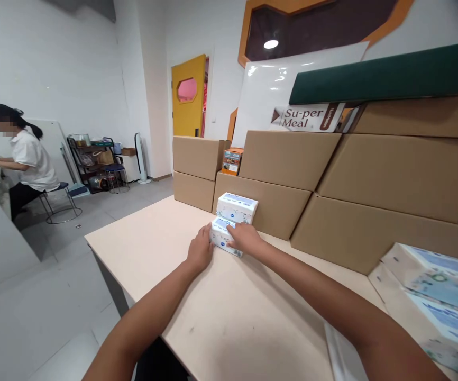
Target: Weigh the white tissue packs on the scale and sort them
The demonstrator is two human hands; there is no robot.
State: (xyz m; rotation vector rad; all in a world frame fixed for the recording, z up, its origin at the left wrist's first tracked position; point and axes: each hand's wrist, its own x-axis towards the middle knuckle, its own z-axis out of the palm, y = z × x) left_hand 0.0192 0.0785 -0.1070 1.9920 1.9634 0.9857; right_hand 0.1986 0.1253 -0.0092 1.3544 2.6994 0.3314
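A white pack of tissues (221, 239) with blue print lies on the table, between my two hands. My left hand (201, 248) presses its fingers against the pack's left end. With its fingers bent over the top and front, my right hand (248, 238) grips the right end of the same pack. Right behind it stands another white tissue pack (237, 207), close against the cardboard boxes. Part of the held pack's right side is hidden by my right hand.
Stacked cardboard boxes (266, 203) line the table's (145, 241) back edge. More tissue packs (443, 280) are stacked at the right. A small orange box (231, 161) sits among the cartons. At far left, a person (34, 159) sits at another table. A yellow door (189, 100) stands behind.
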